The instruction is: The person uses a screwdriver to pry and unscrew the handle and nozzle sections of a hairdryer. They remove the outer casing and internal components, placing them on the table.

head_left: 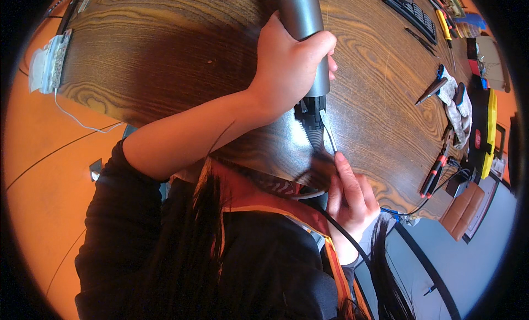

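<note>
Two hands, one grey cylinder, one slim metal tool

One smooth, satin-finished grey cylinder (307,22) lies over the wood-grained brown worktop (165,28). The left hand (286,66) grasps it, fingers and thumb wrapped around its barrel. From the cylinder's near end projects one black plastic core (313,110), angular and notched, running into one ribbed, flexible sleeve (316,137). Below the cylinder, the right hand (352,204) pinches one slim metal tool (332,137), whose pale, flat tip lies alongside the core; whether they touch, I cannot tell. One smooth black cord (352,240) curves below the cylinder, passing in front of the right hand

To the right of the cylinder, well apart, are one pair of pliers (438,168) with red-and-black handles, one dark pen (431,92), one yellow-and-black screwdriver handle (443,23) and a bundle of grey knitted gloves (458,108) with blue edging, the folds hiding their number. Far left of the cylinder, one thin white cable (82,123) hangs in a loose curve beyond the worktop's edge
</note>
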A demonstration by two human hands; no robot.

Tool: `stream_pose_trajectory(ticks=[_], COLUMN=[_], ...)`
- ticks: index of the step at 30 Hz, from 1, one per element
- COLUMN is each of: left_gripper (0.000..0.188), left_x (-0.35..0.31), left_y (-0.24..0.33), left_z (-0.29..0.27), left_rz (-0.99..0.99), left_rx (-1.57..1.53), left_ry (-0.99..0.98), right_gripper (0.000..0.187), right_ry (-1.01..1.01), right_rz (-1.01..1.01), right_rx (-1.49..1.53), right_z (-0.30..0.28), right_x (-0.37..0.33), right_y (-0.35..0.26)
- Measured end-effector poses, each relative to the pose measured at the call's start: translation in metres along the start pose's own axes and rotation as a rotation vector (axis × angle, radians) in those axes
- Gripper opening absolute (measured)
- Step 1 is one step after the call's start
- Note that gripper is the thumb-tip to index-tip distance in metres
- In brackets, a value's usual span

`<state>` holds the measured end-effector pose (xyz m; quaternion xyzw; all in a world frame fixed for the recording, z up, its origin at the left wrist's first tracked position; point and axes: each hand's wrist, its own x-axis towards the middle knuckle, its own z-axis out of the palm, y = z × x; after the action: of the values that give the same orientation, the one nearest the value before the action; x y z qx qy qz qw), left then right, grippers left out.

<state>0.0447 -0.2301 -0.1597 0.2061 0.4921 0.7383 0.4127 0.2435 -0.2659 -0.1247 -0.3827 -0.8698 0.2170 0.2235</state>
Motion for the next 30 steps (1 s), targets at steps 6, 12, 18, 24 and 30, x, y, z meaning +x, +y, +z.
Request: stream_pose_trajectory(ticks=[6, 12, 18, 24, 30], left_gripper=[0.011, 0.012, 0.013, 0.014, 0.013], left_x=[0.000, -0.001, -0.001, 0.000, -0.001], left_y=[-0.001, 0.002, 0.002, 0.000, 0.000], left_z=[0.003, 0.002, -0.001, 0.000, 0.000], left_rz=[-0.007, -0.034, -0.041, -0.028, -0.024], left_rx=[0.002, -0.007, 0.005, -0.011, 0.002], left_ry=[0.019, 0.020, -0.014, -0.003, -0.006], right_gripper=[0.044, 0.038, 0.038, 0.040, 0.041], right_ry=[-0.050, -0.127, -0.119, -0.157, -0.122], right_rz=[-0.041, -0.004, 0.073, 0.064, 0.061], right_rx=[-0.006, 0.128, 0.101, 0.072, 0.094], right_z=[0.004, -0.006, -0.006, -0.008, -0.005], right_x=[0.008, 0.001, -0.006, -0.005, -0.005], right_y=[0.000, -0.003, -0.003, -0.002, 0.000])
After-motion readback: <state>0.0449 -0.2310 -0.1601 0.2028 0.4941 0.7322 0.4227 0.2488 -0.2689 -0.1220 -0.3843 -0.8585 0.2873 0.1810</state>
